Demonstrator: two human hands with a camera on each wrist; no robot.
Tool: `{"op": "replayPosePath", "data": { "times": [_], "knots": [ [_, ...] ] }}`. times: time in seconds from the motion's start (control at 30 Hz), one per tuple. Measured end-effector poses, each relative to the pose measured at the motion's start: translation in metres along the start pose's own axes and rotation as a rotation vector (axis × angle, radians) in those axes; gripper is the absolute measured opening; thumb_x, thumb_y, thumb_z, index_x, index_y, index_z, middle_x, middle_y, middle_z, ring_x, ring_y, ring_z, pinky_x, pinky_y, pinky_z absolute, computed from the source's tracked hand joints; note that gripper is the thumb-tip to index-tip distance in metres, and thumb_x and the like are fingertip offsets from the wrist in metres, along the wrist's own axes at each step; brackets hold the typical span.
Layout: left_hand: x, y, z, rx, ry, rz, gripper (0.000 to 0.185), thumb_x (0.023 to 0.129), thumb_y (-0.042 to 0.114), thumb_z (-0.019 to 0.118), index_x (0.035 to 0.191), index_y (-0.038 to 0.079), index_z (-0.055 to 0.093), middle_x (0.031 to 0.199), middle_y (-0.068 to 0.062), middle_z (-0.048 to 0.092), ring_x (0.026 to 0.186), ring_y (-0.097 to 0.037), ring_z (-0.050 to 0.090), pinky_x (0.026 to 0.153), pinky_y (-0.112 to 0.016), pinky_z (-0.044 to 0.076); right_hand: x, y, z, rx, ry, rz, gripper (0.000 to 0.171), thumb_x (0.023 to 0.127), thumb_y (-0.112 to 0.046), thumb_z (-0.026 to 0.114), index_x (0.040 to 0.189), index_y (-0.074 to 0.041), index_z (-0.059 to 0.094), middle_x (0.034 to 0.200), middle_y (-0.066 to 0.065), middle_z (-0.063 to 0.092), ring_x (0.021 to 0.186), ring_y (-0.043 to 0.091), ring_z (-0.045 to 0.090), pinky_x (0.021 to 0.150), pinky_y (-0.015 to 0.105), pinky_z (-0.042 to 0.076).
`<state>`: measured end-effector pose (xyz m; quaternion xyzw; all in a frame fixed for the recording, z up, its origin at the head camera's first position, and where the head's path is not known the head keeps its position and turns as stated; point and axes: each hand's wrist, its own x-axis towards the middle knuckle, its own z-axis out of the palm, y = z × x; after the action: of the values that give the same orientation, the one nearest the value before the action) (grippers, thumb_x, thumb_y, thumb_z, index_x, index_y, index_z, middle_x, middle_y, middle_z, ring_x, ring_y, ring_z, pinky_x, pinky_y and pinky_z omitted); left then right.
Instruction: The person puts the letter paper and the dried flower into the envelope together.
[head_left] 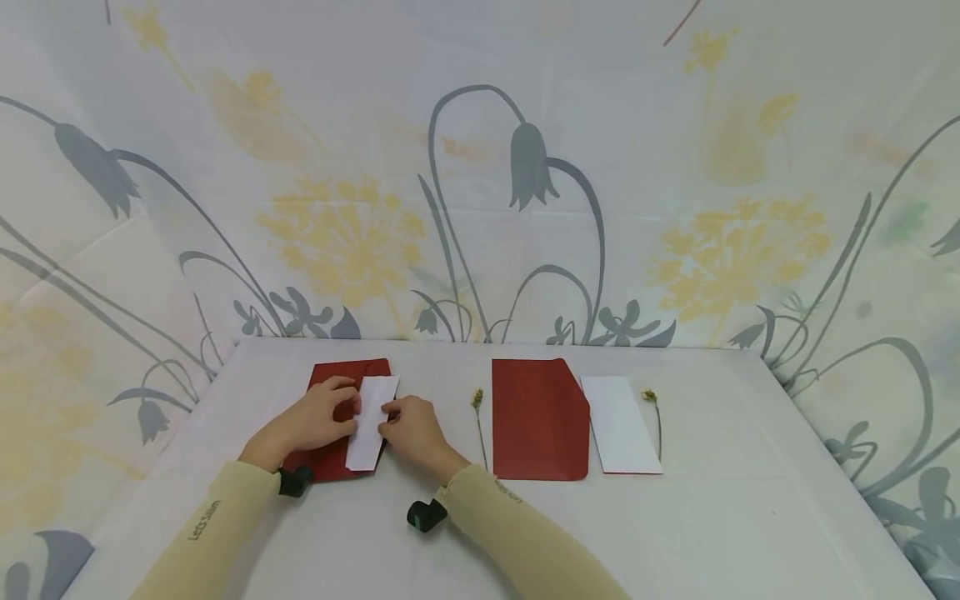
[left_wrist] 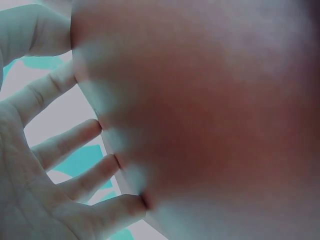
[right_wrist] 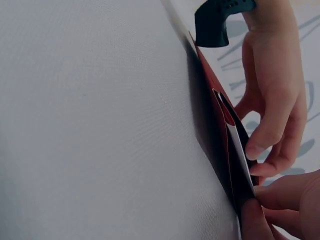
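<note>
In the head view, a red envelope (head_left: 330,462) lies at the left of the table with a white card (head_left: 371,425) at its right side. My left hand (head_left: 322,417) rests on the envelope, fingers touching it beside the card's left edge. In the left wrist view the left hand's fingers (left_wrist: 75,142) are spread and fairly straight, tips down on a blurred reddish surface. From the right, my right hand (head_left: 416,429) pinches the card's right edge. The right wrist view shows the card (right_wrist: 239,145) partly between the layers of the red envelope (right_wrist: 210,72).
Right of my hands lie a dried flower stem (head_left: 480,425), a second red envelope (head_left: 536,425), another white card (head_left: 622,429) and another dried flower (head_left: 658,421). They rest on a white-covered table (head_left: 712,525). A flower-patterned cloth (head_left: 480,208) rises behind and at the sides.
</note>
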<state>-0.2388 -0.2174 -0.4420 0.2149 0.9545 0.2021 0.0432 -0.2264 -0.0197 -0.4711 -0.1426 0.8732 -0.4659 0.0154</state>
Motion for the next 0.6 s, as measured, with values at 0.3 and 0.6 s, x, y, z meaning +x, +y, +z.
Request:
{"op": "replayPosePath", "data": {
  "times": [0.3, 0.6],
  "knots": [
    [0.000, -0.004, 0.000, -0.017, 0.027, 0.035, 0.016, 0.083, 0.016, 0.071, 0.096, 0.018, 0.061, 0.136, -0.025, 0.048, 0.118, -0.044, 0.047, 0.094, -0.060, 0.047, 0.006, -0.002, -0.003, 0.057, -0.042, 0.044, 0.025, 0.084, -0.005, 0.074, 0.108, 0.000, 0.074, 0.086, 0.000, 0.071, 0.075, 0.003, 0.058, 0.065, 0.018, 0.048],
    [-0.001, -0.004, 0.000, -0.023, 0.025, 0.034, 0.016, 0.084, 0.014, 0.070, 0.097, 0.018, 0.061, 0.138, -0.027, 0.048, 0.122, -0.046, 0.047, 0.096, -0.062, 0.045, 0.016, -0.005, 0.007, 0.082, -0.083, 0.095, 0.024, 0.084, -0.007, 0.076, 0.108, -0.002, 0.075, 0.080, -0.003, 0.070, 0.069, 0.003, 0.056, 0.062, 0.017, 0.047]
  ]
}}
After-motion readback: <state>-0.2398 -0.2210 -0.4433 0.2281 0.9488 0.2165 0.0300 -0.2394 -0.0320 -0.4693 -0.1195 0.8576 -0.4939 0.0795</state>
